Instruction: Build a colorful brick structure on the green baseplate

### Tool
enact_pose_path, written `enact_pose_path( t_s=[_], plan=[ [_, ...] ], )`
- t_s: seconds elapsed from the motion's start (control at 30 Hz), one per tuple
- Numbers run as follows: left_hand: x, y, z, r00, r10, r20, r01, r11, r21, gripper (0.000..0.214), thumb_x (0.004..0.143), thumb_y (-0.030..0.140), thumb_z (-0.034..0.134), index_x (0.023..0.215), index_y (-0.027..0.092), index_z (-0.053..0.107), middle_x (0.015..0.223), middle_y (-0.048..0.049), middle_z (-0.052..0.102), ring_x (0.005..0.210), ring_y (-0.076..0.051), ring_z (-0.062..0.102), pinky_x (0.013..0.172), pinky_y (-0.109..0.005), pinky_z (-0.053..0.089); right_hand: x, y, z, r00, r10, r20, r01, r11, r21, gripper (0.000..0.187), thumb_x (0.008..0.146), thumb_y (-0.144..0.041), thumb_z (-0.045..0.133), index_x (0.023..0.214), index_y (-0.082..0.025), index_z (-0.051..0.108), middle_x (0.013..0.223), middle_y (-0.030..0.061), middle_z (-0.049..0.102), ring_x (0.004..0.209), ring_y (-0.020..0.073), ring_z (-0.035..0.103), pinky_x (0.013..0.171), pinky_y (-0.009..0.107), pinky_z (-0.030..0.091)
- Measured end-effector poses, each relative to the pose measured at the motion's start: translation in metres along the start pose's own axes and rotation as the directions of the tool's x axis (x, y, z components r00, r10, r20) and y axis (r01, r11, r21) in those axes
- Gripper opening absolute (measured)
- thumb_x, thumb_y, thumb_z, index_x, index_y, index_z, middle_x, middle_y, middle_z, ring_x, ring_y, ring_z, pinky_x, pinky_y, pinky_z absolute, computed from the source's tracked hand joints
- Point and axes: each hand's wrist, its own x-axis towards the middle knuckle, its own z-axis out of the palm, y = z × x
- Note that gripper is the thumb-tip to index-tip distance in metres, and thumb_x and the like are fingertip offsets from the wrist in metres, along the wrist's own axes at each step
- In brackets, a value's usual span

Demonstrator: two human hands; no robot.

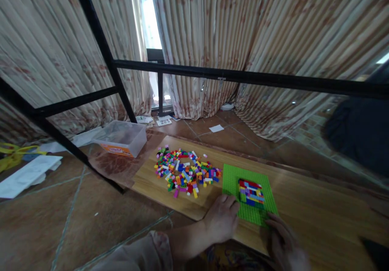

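Observation:
A bright green baseplate (229, 178) lies on the wooden board, with a low rectangular build of colored bricks (251, 193) on it. Red, blue, yellow and white bricks show inside its dark border. My left hand (222, 218) rests at the plate's near left edge, its fingers curled in; whatever they may hold is hidden. At the near right corner of the plate, my right hand (285, 238) has its fingers stretched forward, the tips at the edge, slightly blurred. Left of the plate spreads a pile of loose toy bricks (185, 173) in many colors.
The wooden board (316, 206) runs left to right before me. A clear plastic bin (121, 139) with an orange label stands beyond its left end. A black metal frame (194, 71) crosses in front of patterned curtains (219, 28). Papers (216, 128) lie on the tiled floor.

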Motion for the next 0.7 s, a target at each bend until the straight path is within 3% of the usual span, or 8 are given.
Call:
enact_pose_path(
  t_s=[0.23,0.43,0.57,0.7],
  plan=[
    [-0.001,-0.011,-0.001,0.998,0.051,0.025,-0.049,0.996,-0.076,0.022,0.090,0.022,0.049,0.110,0.015,0.055,0.113,-0.0110,0.059,0.106,-0.024,0.051,0.095,-0.038,0.043,0.000,-0.012,-0.008,0.997,0.081,0.013,-0.081,0.997,0.012,0.030,0.084,-0.037,0.045,0.096,-0.023,0.068,0.121,0.0090,0.066,0.106,0.0259,0.065,0.092,0.044,0.053],
    [-0.005,-0.017,0.003,1.000,0.030,-0.007,-0.031,0.989,-0.146,0.024,0.088,0.018,0.052,0.110,0.016,0.059,0.117,-0.0101,0.059,0.109,-0.024,0.051,0.098,-0.039,0.045,0.002,-0.048,-0.014,0.985,0.167,-0.046,-0.166,0.986,0.018,0.030,0.083,-0.033,0.044,0.093,-0.019,0.069,0.112,0.0105,0.069,0.104,0.0246,0.065,0.094,0.045,0.051],
    [-0.010,-0.017,0.006,0.998,-0.008,-0.063,-0.004,0.982,-0.189,0.028,0.087,0.016,0.051,0.114,0.018,0.060,0.123,-0.0102,0.057,0.115,-0.026,0.050,0.102,-0.044,0.044,-0.023,-0.070,-0.018,0.965,0.202,-0.170,-0.203,0.979,0.008,0.031,0.083,-0.032,0.044,0.093,-0.018,0.070,0.112,0.0118,0.068,0.103,0.0244,0.064,0.094,0.045,0.050],
    [-0.016,-0.015,0.005,0.995,-0.025,-0.095,0.006,0.980,-0.200,0.028,0.087,0.015,0.050,0.114,0.018,0.060,0.122,-0.0103,0.058,0.115,-0.026,0.050,0.102,-0.045,0.045,-0.060,-0.084,-0.023,0.963,0.213,-0.167,-0.205,0.977,0.065,0.031,0.085,-0.031,0.043,0.095,-0.019,0.070,0.107,0.0104,0.071,0.100,0.0229,0.066,0.091,0.042,0.053]
  ],
)
